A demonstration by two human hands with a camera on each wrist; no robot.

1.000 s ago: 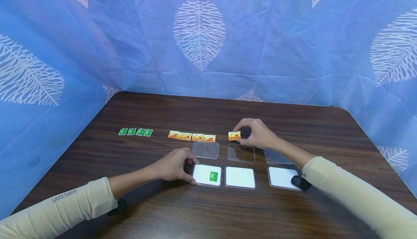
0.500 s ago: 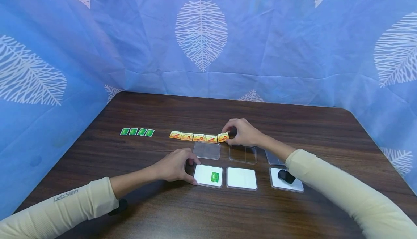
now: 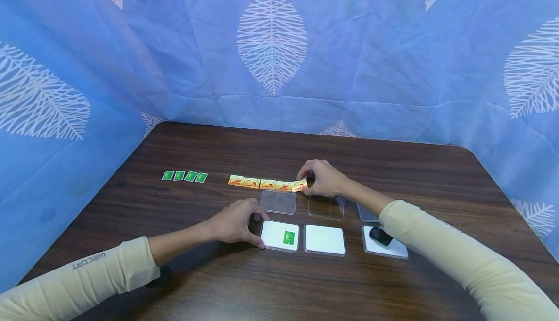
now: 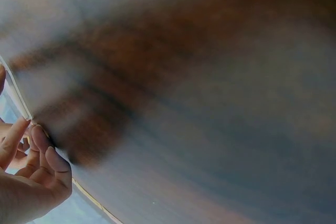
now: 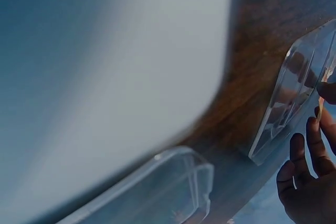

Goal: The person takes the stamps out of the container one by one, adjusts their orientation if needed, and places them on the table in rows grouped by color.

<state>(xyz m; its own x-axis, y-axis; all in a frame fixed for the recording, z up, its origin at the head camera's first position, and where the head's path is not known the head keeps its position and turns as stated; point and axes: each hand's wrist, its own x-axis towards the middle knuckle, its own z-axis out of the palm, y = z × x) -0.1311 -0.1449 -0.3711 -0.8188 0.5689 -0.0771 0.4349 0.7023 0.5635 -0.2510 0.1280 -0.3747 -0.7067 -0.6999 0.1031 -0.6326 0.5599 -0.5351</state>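
Observation:
In the head view my left hand (image 3: 236, 221) spans the left edge of a clear case (image 3: 272, 231) with a white inside, thumb at the near corner and fingers at the far one. A small green picture card (image 3: 288, 237) lies in that case. My right hand (image 3: 325, 179) pinches a small orange picture card (image 3: 299, 185) by its right side, at the right end of a row of several like orange cards (image 3: 268, 184). In the right wrist view the same orange card (image 5: 322, 106) shows edge-on between thumb and finger. The left wrist view catches the fingers (image 4: 44, 150) of my left hand at a case edge.
Two more white-filled cases, a middle one (image 3: 324, 240) and a right one (image 3: 393, 249), continue the near row. Behind stand clear lids: left (image 3: 278, 202), middle (image 3: 326, 208), and right (image 3: 366, 214), partly under my right forearm. Several green cards (image 3: 190, 177) lie far left.
My right hand has moved left with the orange card and set it against the right end of the orange row. Over the last half second it barely moves. The left hand stays at its case.

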